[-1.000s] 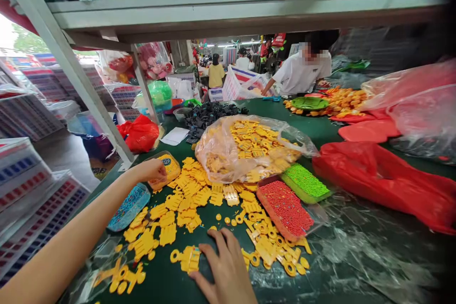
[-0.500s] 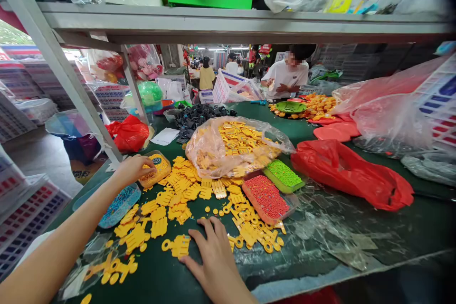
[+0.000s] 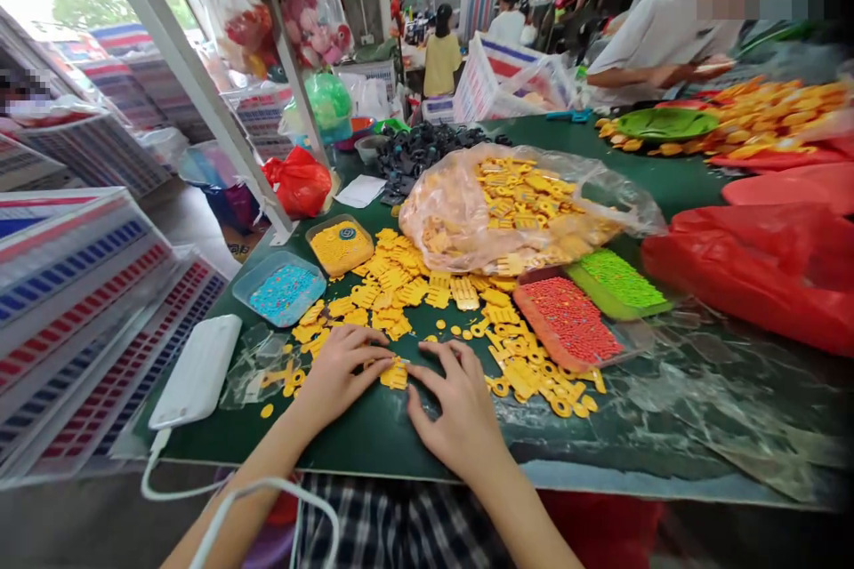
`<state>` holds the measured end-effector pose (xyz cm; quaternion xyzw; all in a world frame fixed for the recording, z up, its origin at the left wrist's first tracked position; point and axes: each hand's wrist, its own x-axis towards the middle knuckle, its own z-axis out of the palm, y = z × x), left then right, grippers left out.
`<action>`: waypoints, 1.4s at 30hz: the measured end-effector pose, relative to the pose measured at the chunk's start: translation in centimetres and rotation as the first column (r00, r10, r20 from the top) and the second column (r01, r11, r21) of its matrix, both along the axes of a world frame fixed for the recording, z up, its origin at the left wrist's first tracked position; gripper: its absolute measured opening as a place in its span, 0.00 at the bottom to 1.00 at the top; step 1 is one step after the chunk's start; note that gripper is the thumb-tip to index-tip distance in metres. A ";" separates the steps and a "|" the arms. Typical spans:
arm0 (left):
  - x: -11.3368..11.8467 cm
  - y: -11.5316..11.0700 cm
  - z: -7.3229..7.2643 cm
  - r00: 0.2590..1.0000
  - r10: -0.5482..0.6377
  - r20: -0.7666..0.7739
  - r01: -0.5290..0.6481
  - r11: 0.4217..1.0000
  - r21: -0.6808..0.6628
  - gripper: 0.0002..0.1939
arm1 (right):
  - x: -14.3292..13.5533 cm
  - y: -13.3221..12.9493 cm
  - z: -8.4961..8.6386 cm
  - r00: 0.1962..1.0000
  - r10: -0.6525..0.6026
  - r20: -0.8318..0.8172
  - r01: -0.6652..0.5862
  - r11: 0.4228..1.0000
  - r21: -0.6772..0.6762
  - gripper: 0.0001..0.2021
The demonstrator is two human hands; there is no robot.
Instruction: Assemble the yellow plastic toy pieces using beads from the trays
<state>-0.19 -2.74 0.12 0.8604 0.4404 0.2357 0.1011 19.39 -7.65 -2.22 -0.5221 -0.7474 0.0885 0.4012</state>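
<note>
A small yellow plastic piece [image 3: 395, 373] with slots lies flat on the green table between my hands. At its left edge are the thumb and fingertips of my left hand [image 3: 343, 373], drawn together; anything small in them is hidden. My right hand [image 3: 457, 404] rests on the other side, fingers apart, its index fingertip at the piece's right edge. Beyond them spreads a heap of like yellow pieces [image 3: 393, 276]. Shallow trays hold tiny beads: yellow beads [image 3: 337, 249], blue beads [image 3: 284, 289], red beads [image 3: 567, 320] and green beads [image 3: 617, 280].
A clear bag of yellow pieces [image 3: 527, 204] stands behind the heap, near dark parts [image 3: 427, 151]. A white power bank [image 3: 197, 369] with a cable lies at left. Red plastic bags [image 3: 761, 262] lie at right. A shelf post [image 3: 200, 89] rises at left; a co-worker [image 3: 667, 44] is across the table.
My left hand has left the yellow bead tray and come to the yellow piece. My right hand stays beside that piece. The view has tilted down and shifted left.
</note>
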 end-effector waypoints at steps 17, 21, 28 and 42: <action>0.2 -0.6 -0.6 0.991 -0.126 -0.044 0.123 0.990 -0.061 0.11 | 0.0 0.1 0.0 0.999 0.031 0.023 -0.032 0.999 0.042 0.11; 0.0 -0.4 -0.4 0.993 -0.115 0.003 0.115 0.990 -0.087 0.11 | 0.0 0.1 0.1 0.999 0.028 0.028 -0.029 0.999 0.046 0.11; 0.0 -0.3 -0.1 0.999 -0.036 0.034 0.035 0.999 0.018 0.12 | 0.0 0.1 -0.1 0.999 0.032 0.021 -0.033 0.999 0.029 0.11; 0.2 -0.3 -0.4 0.968 -0.245 0.058 0.218 0.930 0.295 0.07 | 13.9 2.0 5.8 0.938 -0.296 0.183 0.317 0.943 -0.100 0.18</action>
